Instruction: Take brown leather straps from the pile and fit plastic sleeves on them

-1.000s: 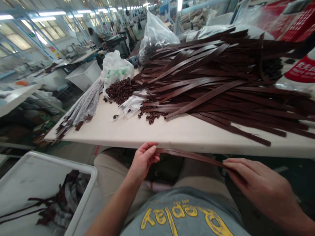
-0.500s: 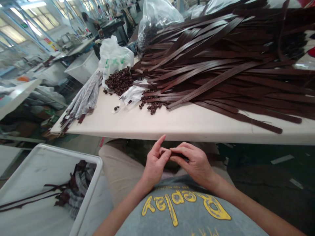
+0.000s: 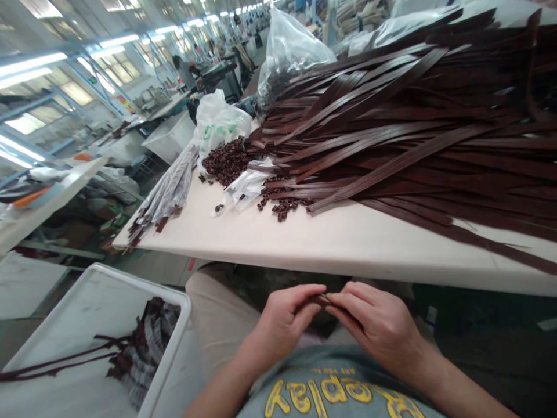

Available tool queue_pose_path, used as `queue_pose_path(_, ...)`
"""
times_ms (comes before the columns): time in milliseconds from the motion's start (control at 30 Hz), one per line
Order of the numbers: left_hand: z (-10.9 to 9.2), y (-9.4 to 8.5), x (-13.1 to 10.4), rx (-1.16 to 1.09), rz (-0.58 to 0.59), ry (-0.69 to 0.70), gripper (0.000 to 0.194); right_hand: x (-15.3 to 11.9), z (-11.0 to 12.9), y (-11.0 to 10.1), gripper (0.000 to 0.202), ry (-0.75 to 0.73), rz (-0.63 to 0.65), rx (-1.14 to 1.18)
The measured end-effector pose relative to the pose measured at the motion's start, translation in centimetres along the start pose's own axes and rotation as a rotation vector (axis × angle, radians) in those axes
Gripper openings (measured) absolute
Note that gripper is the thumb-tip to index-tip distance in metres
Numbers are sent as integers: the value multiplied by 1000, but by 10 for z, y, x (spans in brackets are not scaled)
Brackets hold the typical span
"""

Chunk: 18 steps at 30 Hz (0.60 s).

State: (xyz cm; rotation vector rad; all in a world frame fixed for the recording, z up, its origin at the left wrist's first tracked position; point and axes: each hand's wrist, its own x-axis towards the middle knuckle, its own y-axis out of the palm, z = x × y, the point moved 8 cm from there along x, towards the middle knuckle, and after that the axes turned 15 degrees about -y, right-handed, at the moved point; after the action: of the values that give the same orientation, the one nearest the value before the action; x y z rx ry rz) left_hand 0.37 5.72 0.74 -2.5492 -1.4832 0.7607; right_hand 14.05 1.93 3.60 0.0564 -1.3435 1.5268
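Note:
Low in front of my lap, a dark brown strap (image 3: 321, 299) shows as a short piece between my fingertips. My left hand (image 3: 282, 319) pinches one side of it with thumb and fingers. On the other side, my right hand (image 3: 380, 316) is closed on the same strap. Its remaining length is hidden by the hands. Beyond them, a large heap of brown leather-like straps (image 3: 391, 145) covers the right of the table. Small brown loops (image 3: 228, 162) lie piled left of the heap, with a few scattered (image 3: 282, 208) nearer the table's front.
The pale table (image 3: 252, 244) has its front edge just beyond my hands. Wrapped strap bundles (image 3: 169, 191) lie at its left end. A white bin (image 3: 139, 276) stands at lower left with more bundles (image 3: 150, 342) inside. A white bag (image 3: 221, 116) and a clear bag (image 3: 291, 40) sit behind.
The view has tilted up a little, so the table sits lower in it. My left index finger, raised before, has come down onto the strap.

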Motion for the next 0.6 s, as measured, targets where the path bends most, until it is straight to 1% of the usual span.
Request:
queue_pose_path(67,-7,-1,3,208,-29,99,27,0,-2,-1,19,-23,0,-16)
queue_pose_path(133,-6,2,7,349,-34,168,24,0,-2,-1,23,-50,-7,-33)
queue_pose_path(233,-2,7,14,473,-81,297,18,0,-4,3,30,-69,-18,-43)
queue_pose_path(300,-2,9,16,519,-104,371,18,0,-7,6,32,-59,-19,-40)
queue_pose_path(333,-3,9,18,532,-90,385,18,0,-9,7,33,-50,-16,-28)
queue_pose_path(400,-9,4,24,529,-14,369,16,0,-14,6,30,-34,-14,8)
queue_pose_path(433,-15,-3,29,507,11,347,16,0,-18,3,28,-21,-19,28)
queue_pose_path(467,-22,-16,35,473,-1,321,17,0,-22,-1,25,-6,-30,43)
queue_pose_path(500,-29,-34,42,436,-59,298,17,0,-27,-5,23,9,-45,52)
queue_pose_path(567,-45,-78,61,397,-271,291,13,-1,-36,-14,19,41,-68,51)
queue_pose_path(600,-52,-97,70,417,-373,313,13,-2,-40,-16,18,54,-72,47)
